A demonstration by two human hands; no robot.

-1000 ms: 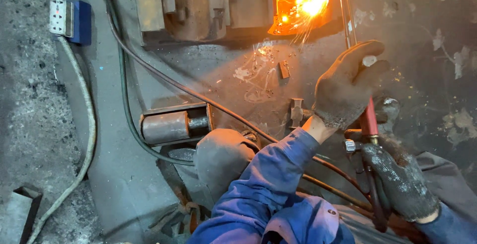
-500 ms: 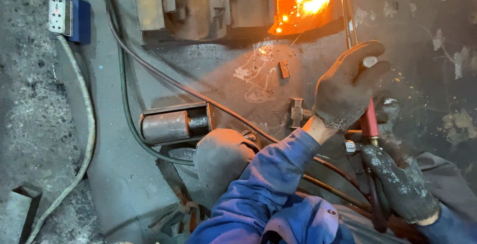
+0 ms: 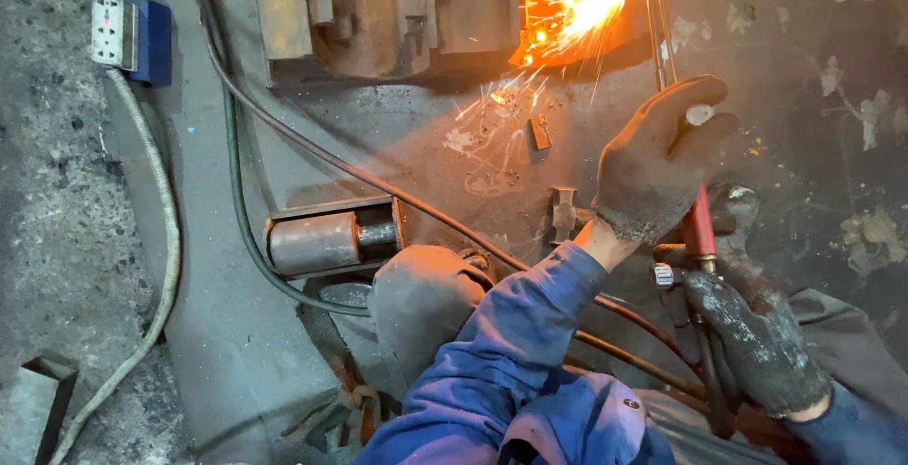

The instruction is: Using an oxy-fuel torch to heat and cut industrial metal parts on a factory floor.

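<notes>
Almost nothing has moved since a second ago: I see both gloved hands holding their places while the flame flares a little wider. My left hand (image 3: 657, 167), in a dirty grey glove, has its fingers curled closed around the cutting torch (image 3: 698, 224) at its red handle. My right hand (image 3: 757, 342), at five o'clock from it, grips the torch's lower body beside the brass valve. The torch's thin metal tube runs toward twelve o'clock to an orange flame (image 3: 577, 16) throwing sparks against the rusty steel block (image 3: 397, 11). Dark hoses (image 3: 284, 139) trail off toward ten o'clock.
</notes>
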